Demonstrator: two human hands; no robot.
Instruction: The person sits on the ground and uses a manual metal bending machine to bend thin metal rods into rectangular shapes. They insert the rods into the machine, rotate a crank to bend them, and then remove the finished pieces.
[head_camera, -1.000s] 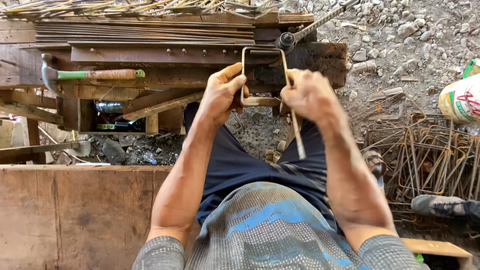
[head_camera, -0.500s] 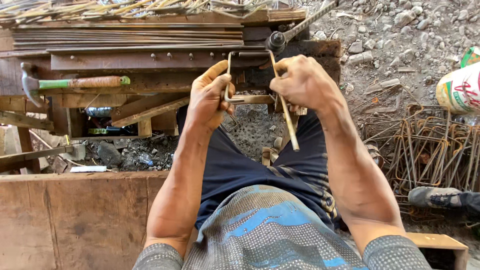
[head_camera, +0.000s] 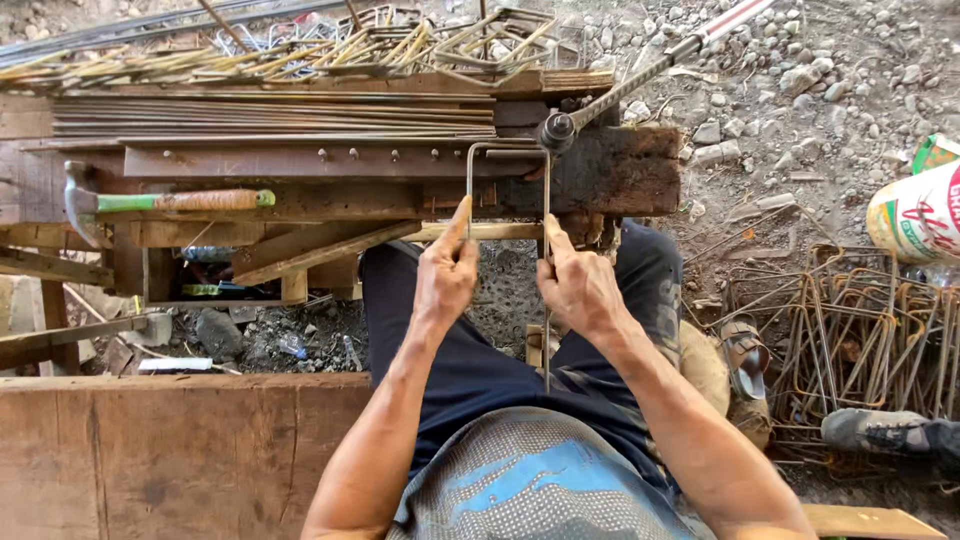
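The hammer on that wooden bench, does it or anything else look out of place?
Nothing stands out. The hammer lies flat on the bench, apart from both hands. The left hand and right hand grip a bent steel rod.

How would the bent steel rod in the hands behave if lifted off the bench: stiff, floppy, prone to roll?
The rod probably stays stiff: its square bends hold shape between both hands. Thin, so likely light. Its bent frame shape should keep it from rolling, unlike the straight rods on the bench.
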